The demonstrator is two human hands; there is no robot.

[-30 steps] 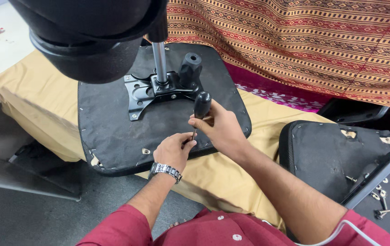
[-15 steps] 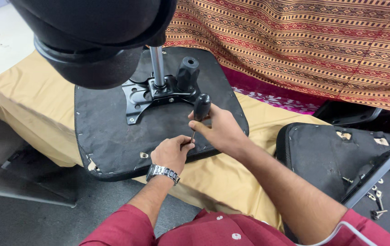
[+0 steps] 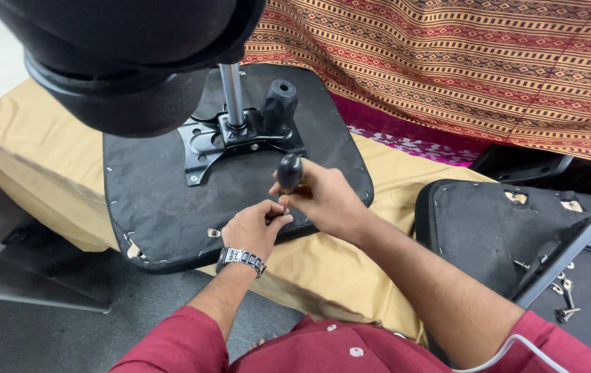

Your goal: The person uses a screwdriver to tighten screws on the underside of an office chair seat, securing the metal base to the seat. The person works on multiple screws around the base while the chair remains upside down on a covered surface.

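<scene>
An upturned black chair seat point(image 3: 164, 200) lies on a tan-covered surface, with a black metal mounting plate point(image 3: 230, 138) and a chrome gas cylinder point(image 3: 232, 93) rising from it. My right hand point(image 3: 323, 197) grips a black-handled screwdriver point(image 3: 289, 173), held upright with its tip down at the seat's near edge. My left hand point(image 3: 254, 228), with a metal watch at the wrist, pinches at the screwdriver's tip, fingers closed around something too small to see.
A large black chair base point(image 3: 123, 55) looms at the top left, hiding part of the seat. A second black chair panel point(image 3: 489, 228) with brackets and loose screws point(image 3: 565, 297) lies at the right. A patterned red-and-gold cloth point(image 3: 461, 62) hangs behind.
Both hands keep the same grip at the seat's edge. The view has shifted slightly, with the seat and hands sitting a little lower and to the left.
</scene>
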